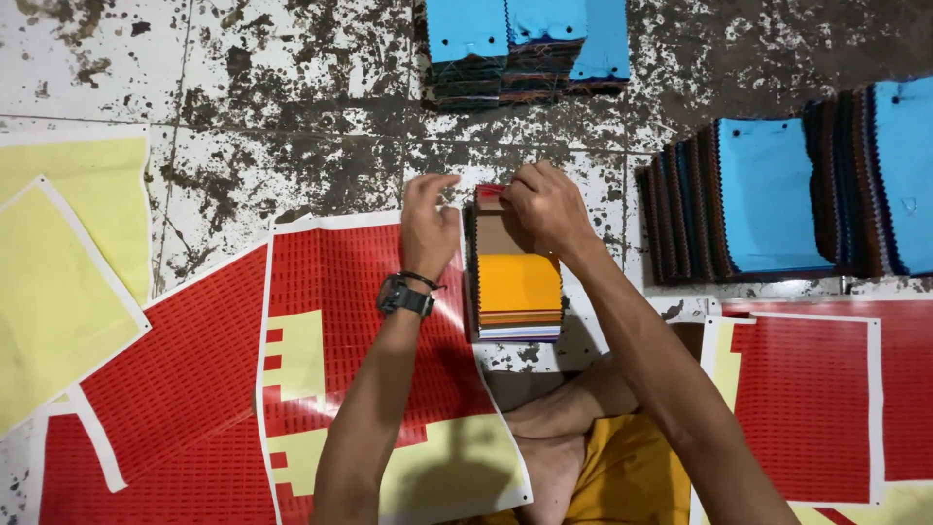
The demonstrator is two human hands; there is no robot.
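A stack of fabric swatches (518, 287) with an orange piece on top lies on the floor in front of me, its far end showing brown and red layers. My right hand (540, 206) presses down on that far end with bent fingers. My left hand (428, 222), with a black watch at the wrist, hovers just left of the stack's far corner, its fingers pinched toward the edge. Whether it holds anything is hidden.
Red and pale-yellow printed sheets (330, 321) lie to the left and right (807, 399). Stacks of swatches topped in blue sit at the top (525, 44) and at the right (777, 194). The tiled floor (292, 117) is worn and stained. My knee in orange shorts (622, 476) is below.
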